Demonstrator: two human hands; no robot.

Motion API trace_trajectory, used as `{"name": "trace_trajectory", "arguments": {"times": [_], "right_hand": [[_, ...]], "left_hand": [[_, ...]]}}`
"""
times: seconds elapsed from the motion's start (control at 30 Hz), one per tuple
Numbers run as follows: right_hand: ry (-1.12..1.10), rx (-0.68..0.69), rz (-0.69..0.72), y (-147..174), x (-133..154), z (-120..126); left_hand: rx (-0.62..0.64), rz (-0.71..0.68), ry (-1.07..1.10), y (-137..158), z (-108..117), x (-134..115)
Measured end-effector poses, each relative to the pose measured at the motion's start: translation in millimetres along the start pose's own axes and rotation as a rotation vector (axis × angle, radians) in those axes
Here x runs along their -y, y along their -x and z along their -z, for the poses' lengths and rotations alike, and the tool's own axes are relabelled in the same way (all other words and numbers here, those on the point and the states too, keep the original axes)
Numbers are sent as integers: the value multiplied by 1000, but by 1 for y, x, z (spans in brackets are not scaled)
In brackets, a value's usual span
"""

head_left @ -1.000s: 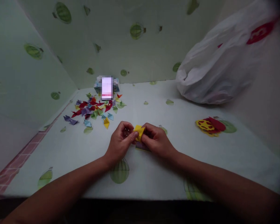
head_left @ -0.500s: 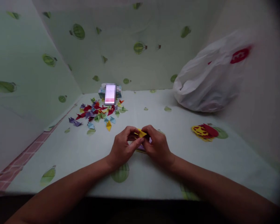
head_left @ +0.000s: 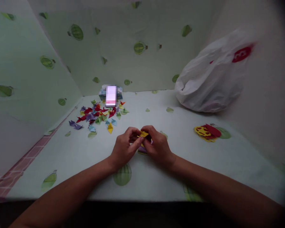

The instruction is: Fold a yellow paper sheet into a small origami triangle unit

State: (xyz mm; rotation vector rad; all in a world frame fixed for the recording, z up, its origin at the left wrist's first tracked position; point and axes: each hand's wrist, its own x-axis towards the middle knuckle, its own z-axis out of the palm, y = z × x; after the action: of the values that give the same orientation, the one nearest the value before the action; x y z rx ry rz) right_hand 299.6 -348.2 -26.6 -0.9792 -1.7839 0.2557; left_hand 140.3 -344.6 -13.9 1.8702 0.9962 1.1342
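Observation:
A small piece of folded yellow paper (head_left: 143, 134) is pinched between my two hands, just above the table. My left hand (head_left: 125, 145) holds its left side with thumb and fingers closed. From the other side, my right hand (head_left: 158, 145) grips it with thumb and forefinger, and the fingers hide part of the paper. Under the hands lies a stack of paper sheets (head_left: 142, 150), purple on top with a yellow edge, mostly covered by my right hand. Left of the hands, a yellow folded paper piece (head_left: 110, 128) rests at the near side of a pile.
Several small folded paper cranes (head_left: 95, 114) in many colours lie scattered at the back left. A lit phone (head_left: 111, 95) leans on a tissue box (head_left: 101, 94). At right are red and yellow paper cut-outs (head_left: 205, 131) and a full white plastic bag (head_left: 209, 82).
The yellow paper has tilted flatter between my fingers, and my right fingers have shifted slightly over it. The whole view has moved a little.

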Motion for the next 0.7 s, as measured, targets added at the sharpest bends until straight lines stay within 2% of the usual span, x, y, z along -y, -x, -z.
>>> {"name": "trace_trajectory", "arguments": {"times": [0.17, 0.33, 0.53, 0.7], "right_hand": [[-75, 55, -115, -2, -3, 4], [-96, 87, -196, -3, -5, 5], [-145, 129, -224, -1, -2, 3], [-136, 114, -160, 1, 1, 2]], "left_hand": [[57, -141, -189, -2, 4, 2], [91, -147, -281, -1, 2, 4], [27, -125, -370, 3, -3, 3], [-79, -209, -512, 4, -4, 1]]}}
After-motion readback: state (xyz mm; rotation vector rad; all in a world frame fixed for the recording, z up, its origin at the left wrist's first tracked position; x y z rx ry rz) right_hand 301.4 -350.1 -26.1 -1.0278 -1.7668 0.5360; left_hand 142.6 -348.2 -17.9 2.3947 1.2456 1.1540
